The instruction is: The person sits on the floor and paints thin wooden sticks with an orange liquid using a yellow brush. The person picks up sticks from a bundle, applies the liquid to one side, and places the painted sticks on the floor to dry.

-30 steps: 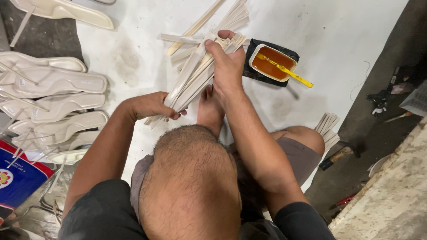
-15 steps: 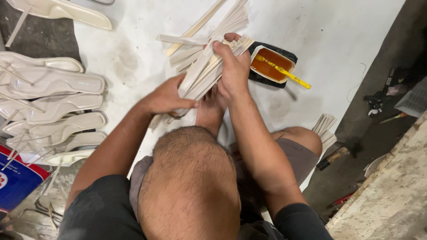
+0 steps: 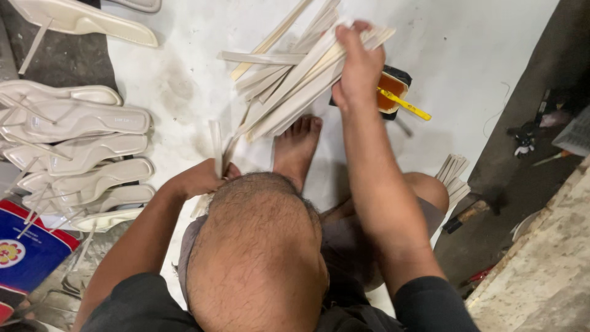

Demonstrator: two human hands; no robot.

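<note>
My right hand grips a fanned bundle of long pale strips, held above the white sheet I sit on. My left hand is lower and to the left, near my head, pinching the end of a single pale strip that stands almost upright. That strip's lower end meets the bottom of the bundle. My bare foot rests on the sheet under the bundle. My head and shoulders hide the lap area.
A black tub of orange-brown liquid with a yellow-handled brush sits just right of my right hand. Several pale sandal soles lie in a row at left. More strips lie by my knee, and a blue packet at lower left.
My left hand has left the bundle and dropped down and left, drawing one strip out with it. My right hand has stayed high with the bundle near the tub.
</note>
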